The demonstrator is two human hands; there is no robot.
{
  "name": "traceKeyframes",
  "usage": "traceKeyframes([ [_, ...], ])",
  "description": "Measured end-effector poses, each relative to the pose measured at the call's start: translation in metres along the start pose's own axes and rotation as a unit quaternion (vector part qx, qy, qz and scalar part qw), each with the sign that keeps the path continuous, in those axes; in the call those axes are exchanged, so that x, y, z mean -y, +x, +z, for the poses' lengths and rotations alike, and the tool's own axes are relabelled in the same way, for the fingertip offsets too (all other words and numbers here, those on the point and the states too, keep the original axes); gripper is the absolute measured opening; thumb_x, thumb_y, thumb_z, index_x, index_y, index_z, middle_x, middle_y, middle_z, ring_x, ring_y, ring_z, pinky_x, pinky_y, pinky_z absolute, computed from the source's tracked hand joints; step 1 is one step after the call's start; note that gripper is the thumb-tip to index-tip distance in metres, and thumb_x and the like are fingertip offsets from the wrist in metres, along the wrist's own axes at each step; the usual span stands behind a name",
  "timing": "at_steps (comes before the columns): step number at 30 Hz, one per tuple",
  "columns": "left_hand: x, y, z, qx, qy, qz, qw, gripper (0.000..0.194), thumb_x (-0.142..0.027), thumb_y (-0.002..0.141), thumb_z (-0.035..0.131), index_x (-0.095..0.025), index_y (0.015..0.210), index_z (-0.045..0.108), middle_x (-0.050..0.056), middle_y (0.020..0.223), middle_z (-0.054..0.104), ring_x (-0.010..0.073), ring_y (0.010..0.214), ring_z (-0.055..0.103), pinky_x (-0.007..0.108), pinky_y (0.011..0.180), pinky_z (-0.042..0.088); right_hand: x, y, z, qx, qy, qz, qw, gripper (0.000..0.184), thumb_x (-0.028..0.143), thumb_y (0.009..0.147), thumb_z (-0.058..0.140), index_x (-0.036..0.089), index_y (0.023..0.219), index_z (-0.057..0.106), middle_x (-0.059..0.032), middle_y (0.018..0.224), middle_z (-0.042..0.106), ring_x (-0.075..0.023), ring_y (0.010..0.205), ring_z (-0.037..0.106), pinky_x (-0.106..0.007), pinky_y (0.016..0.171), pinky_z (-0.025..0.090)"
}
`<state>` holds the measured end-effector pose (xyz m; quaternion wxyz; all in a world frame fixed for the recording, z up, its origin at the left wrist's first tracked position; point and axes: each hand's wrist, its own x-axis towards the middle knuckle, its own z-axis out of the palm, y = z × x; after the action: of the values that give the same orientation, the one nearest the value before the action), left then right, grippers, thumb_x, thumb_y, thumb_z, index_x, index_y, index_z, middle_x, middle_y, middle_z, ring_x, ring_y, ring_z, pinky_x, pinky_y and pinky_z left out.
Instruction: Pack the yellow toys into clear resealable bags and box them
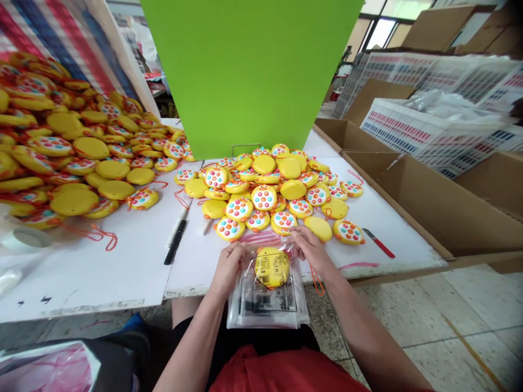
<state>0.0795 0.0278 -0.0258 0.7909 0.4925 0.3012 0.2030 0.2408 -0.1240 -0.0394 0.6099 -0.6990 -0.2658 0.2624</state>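
A clear plastic bag [245, 310] with black print lies over my lap at the table's edge, on what looks like a stack of similar bags. In its upper part sits a round yellow toy [272, 267], its plain back with printed text and a barcode facing up. My left hand [229, 265] pinches the bag's upper left corner. At the upper right, my right hand [311, 249] has its fingers closed on the bag's edge. An orange cord loop [317, 282] hangs below the right wrist. Just beyond my hands lies a pile of the same toys [263, 197] with coloured dots.
A larger heap of toys [85, 148] fills the left side. A black pen [175, 242] and a red-handled knife [379, 243] lie on the white table [134, 277]. Behind stands a green panel [253, 71]. Cardboard boxes [420, 207] and white crates [433, 125] are on the right.
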Motion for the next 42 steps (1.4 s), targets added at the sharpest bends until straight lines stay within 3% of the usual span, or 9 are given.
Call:
traceKeyframes([
  [6, 0.006, 0.000, 0.003, 0.022, 0.111, 0.051, 0.992, 0.039, -0.040, 0.070, 0.072, -0.019, 0.060, 0.040, -0.007, 0.052, 0.047, 0.0069, 0.047, 0.043, 0.019, 0.048, 0.035, 0.013, -0.008, -0.018, -0.017, 0.004, -0.025, 1.000, 0.045, 0.042, 0.080, 0.063, 0.021, 0.119, 0.055, 0.0014, 0.070, 0.066, -0.0076, 0.040, 0.045, -0.020, 0.037, 0.034],
  [10, 0.011, -0.005, 0.004, 0.065, 0.281, 0.122, 0.950, 0.024, -0.032, 0.071, 0.073, -0.018, 0.076, 0.055, 0.001, 0.077, 0.064, 0.0140, 0.066, 0.057, 0.025, 0.061, 0.045, 0.032, -0.011, -0.079, -0.353, -0.013, -0.157, 0.922, 0.053, 0.038, 0.082, 0.062, 0.015, 0.128, 0.049, -0.0081, 0.089, 0.071, -0.0106, 0.049, 0.055, -0.026, 0.049, 0.047],
  [13, 0.018, -0.013, 0.008, 0.104, 0.451, 0.232, 0.855, 0.025, -0.028, 0.072, 0.075, -0.020, 0.094, 0.066, 0.007, 0.098, 0.067, 0.0229, 0.089, 0.058, 0.036, 0.081, 0.048, 0.040, -0.014, -0.107, -0.489, -0.027, -0.259, 0.833, 0.057, 0.037, 0.090, 0.050, 0.017, 0.141, 0.032, -0.0181, 0.128, 0.058, -0.0204, 0.086, 0.068, -0.036, 0.075, 0.055],
  [18, 0.027, -0.012, 0.009, 0.064, 0.618, 0.313, 0.718, 0.030, -0.035, 0.085, 0.063, -0.021, 0.111, 0.064, 0.010, 0.119, 0.059, 0.0282, 0.105, 0.049, 0.045, 0.093, 0.043, 0.017, -0.018, -0.079, -0.326, -0.262, -0.275, 0.865, 0.050, 0.041, 0.094, 0.044, 0.023, 0.140, 0.038, -0.0148, 0.142, 0.047, -0.0298, 0.123, 0.053, -0.051, 0.097, 0.045],
  [22, 0.023, 0.002, 0.007, 0.017, 0.688, 0.290, 0.665, 0.022, -0.032, 0.091, 0.055, -0.018, 0.106, 0.062, 0.009, 0.108, 0.060, 0.0257, 0.098, 0.051, 0.042, 0.088, 0.044, -0.015, -0.006, -0.055, -0.196, -0.520, -0.173, 0.813, 0.067, 0.052, 0.086, 0.054, 0.021, 0.143, 0.037, -0.0176, 0.151, 0.034, -0.0410, 0.139, 0.026, -0.065, 0.106, 0.027],
  [27, 0.021, 0.008, 0.014, -0.021, 0.738, 0.248, 0.628, 0.018, -0.034, 0.087, 0.061, -0.017, 0.095, 0.061, 0.008, 0.097, 0.060, 0.0272, 0.094, 0.052, 0.044, 0.084, 0.043, -0.032, 0.008, -0.061, -0.150, -0.582, -0.124, 0.790, 0.057, 0.041, 0.089, 0.051, 0.019, 0.141, 0.042, -0.0175, 0.142, 0.048, -0.0379, 0.126, 0.046, -0.062, 0.104, 0.032],
  [31, 0.026, 0.007, 0.016, -0.036, 0.738, 0.256, 0.623, 0.016, -0.034, 0.088, 0.059, -0.018, 0.092, 0.060, 0.008, 0.094, 0.059, 0.0274, 0.092, 0.052, 0.044, 0.081, 0.043, -0.018, 0.005, -0.065, -0.161, -0.452, -0.158, 0.863, 0.050, 0.040, 0.088, 0.052, 0.018, 0.132, 0.052, -0.0156, 0.128, 0.060, -0.0335, 0.117, 0.056, -0.052, 0.098, 0.046],
  [35, 0.030, 0.005, 0.013, -0.026, 0.715, 0.312, 0.625, 0.011, -0.027, 0.093, 0.051, -0.018, 0.092, 0.057, 0.008, 0.098, 0.059, 0.0254, 0.092, 0.052, 0.042, 0.082, 0.042, 0.004, 0.000, -0.055, -0.215, -0.061, -0.076, 0.972, 0.059, 0.057, 0.082, 0.059, 0.026, 0.130, 0.050, -0.0078, 0.116, 0.065, -0.0279, 0.092, 0.069, -0.042, 0.068, 0.062],
  [42, 0.032, 0.009, 0.006, 0.012, 0.573, 0.334, 0.748, 0.031, -0.026, 0.091, 0.057, -0.015, 0.118, 0.048, 0.005, 0.089, 0.062, 0.0230, 0.087, 0.057, 0.037, 0.079, 0.047, 0.018, 0.000, -0.021, 0.000, 0.237, -0.008, 0.971, 0.041, 0.038, 0.076, 0.075, 0.029, 0.113, 0.060, -0.0017, 0.109, 0.070, -0.0207, 0.092, 0.069, -0.034, 0.074, 0.061],
])
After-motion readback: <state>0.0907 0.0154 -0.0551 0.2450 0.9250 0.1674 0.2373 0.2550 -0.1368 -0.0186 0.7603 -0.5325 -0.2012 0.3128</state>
